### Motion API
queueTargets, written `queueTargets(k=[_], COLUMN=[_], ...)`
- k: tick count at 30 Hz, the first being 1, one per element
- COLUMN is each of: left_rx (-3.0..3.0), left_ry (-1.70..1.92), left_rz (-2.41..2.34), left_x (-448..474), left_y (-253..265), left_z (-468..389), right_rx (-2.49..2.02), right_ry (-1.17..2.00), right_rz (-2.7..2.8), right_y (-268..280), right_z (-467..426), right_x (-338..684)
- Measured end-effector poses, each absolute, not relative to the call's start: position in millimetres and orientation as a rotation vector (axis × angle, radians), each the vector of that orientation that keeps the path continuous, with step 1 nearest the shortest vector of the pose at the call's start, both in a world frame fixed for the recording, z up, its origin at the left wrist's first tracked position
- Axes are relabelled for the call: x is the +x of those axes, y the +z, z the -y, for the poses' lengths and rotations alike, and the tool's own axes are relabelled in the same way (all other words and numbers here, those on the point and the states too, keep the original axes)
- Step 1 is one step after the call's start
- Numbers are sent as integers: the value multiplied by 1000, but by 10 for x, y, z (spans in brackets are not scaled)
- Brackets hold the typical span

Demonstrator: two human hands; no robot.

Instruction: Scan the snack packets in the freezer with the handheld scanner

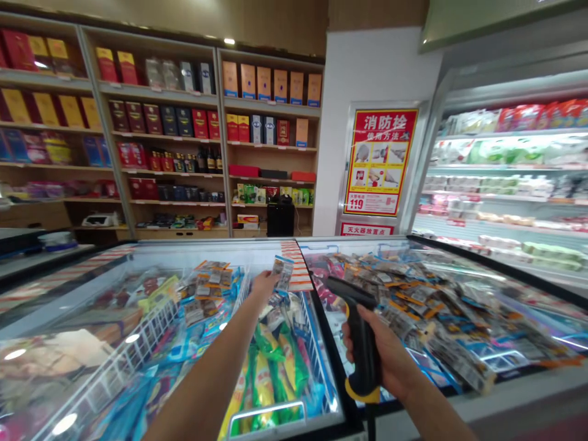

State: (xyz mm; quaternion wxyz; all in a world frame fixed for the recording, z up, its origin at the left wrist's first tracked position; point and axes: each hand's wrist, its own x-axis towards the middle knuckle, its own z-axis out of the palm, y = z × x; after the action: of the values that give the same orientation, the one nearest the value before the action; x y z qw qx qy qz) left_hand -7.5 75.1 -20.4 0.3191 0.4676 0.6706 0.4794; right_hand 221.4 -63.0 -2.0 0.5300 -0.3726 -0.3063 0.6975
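Note:
My left hand (264, 283) reaches out over the freezer and pinches a small flat packet (282, 272) with a blue edge. The packet is up near the striped label strip (297, 266) at the freezer's back. My right hand (390, 349) is wrapped round the grip of a black and yellow barcode scanner (362, 343). Its head points left, toward the packet, with a gap between them. Beneath my left arm lie green and yellow bags (271, 361) in a wire basket. Many packets with orange edges (413, 288) lie on the freezer to the right.
A white wire divider (110, 373) splits the left part of the freezer, with bagged frozen goods beside it. Behind stand shelves (174, 141) of boxes and bottles. A red poster (380, 162) hangs on the wall, and a lit refrigerated display (509, 184) is at the right.

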Motion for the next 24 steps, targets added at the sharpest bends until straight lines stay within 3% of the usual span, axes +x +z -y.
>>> queueTargets(k=[8,24], left_rx=[844,895], left_ry=[1451,1135], left_rz=[-1132,-1170], left_x=[557,1363], left_y=[-209,5], left_z=[-1275,-1494], right_rx=[-1044,-1237], right_ry=[1587,1369], right_rz=[665,380], right_y=[69,852], right_z=[522,703], right_x=[2255,2757])
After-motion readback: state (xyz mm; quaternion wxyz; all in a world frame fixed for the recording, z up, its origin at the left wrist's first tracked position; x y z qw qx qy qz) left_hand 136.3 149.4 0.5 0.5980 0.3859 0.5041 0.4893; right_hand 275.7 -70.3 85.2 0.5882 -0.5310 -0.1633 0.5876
